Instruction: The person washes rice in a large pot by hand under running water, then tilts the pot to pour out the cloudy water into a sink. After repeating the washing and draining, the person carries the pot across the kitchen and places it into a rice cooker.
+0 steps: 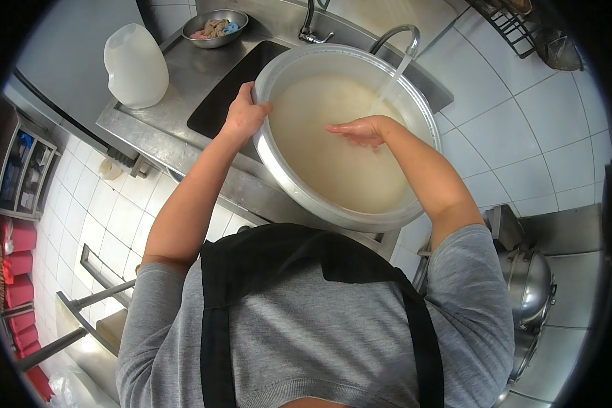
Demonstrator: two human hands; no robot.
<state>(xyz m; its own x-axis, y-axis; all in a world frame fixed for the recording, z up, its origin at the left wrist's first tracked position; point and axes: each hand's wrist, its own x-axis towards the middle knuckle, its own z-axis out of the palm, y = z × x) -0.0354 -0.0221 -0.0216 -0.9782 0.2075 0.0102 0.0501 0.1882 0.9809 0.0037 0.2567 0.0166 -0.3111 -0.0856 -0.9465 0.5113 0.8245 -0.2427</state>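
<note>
A large metal pot (277,155) stands tilted over the sink, filled with cloudy whitish water (313,146). My left hand (245,115) grips its rim on the left side, thumb over the inner edge. Inside the pot, my right hand (362,130) reaches into the water with fingers stretched out; their lower parts are under the surface. What lies at the bottom is hidden by the cloudiness. From a curved faucet (413,42) at the back right, a stream of water runs into the pot near my right hand.
A dark sink basin (217,95) shows left of the pot, in a steel counter (177,75). On the counter are a translucent plastic jug (136,68) and a metal bowl (217,42) with cloths or sponges. A second faucet (309,30) stands behind. Metal pots (529,285) sit at right.
</note>
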